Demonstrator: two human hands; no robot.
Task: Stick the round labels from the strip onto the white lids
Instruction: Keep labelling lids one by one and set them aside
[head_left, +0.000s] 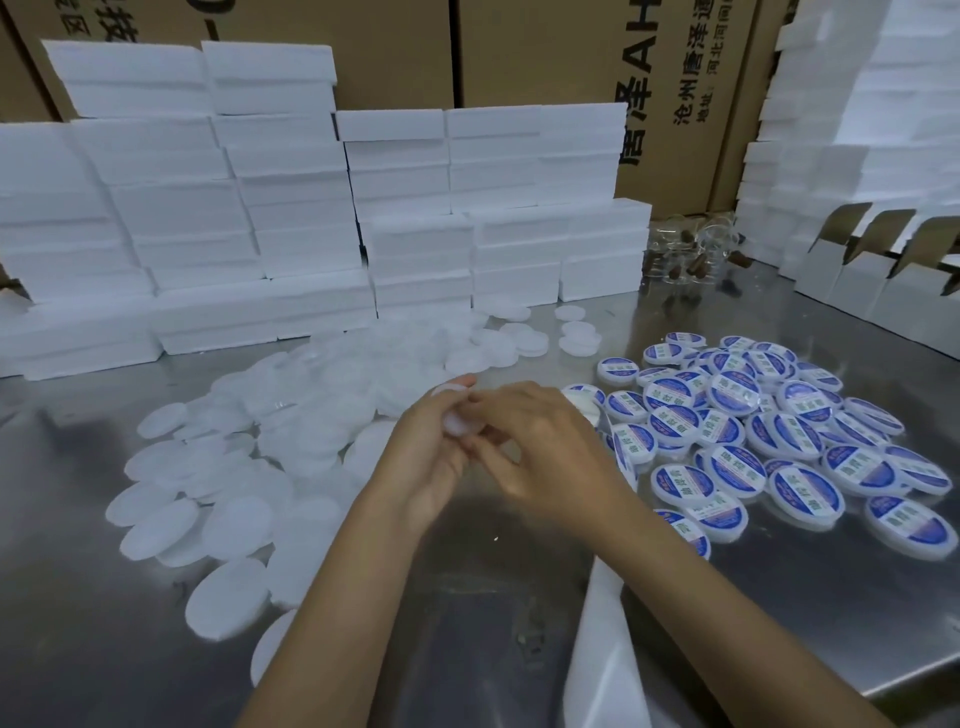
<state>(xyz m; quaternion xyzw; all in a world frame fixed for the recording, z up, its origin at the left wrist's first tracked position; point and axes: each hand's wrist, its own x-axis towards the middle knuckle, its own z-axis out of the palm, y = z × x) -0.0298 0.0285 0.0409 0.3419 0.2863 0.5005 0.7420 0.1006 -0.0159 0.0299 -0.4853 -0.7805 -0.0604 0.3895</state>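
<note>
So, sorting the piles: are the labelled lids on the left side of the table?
No, the labelled lids lie right of the hands; plain white lids lie left.

Over a steel table (467, 597), the left hand (431, 457) holds a plain white lid (460, 422) in its fingers while the right hand (545, 457) meets it, fingers curled at the lid's edge. Unlabelled lids (234, 467) lie heaped to the left, blue-labelled lids (769, 441) to the right. A white strip (597, 639) runs beneath the right forearm. White boxes (291, 208) are stacked behind.
</note>
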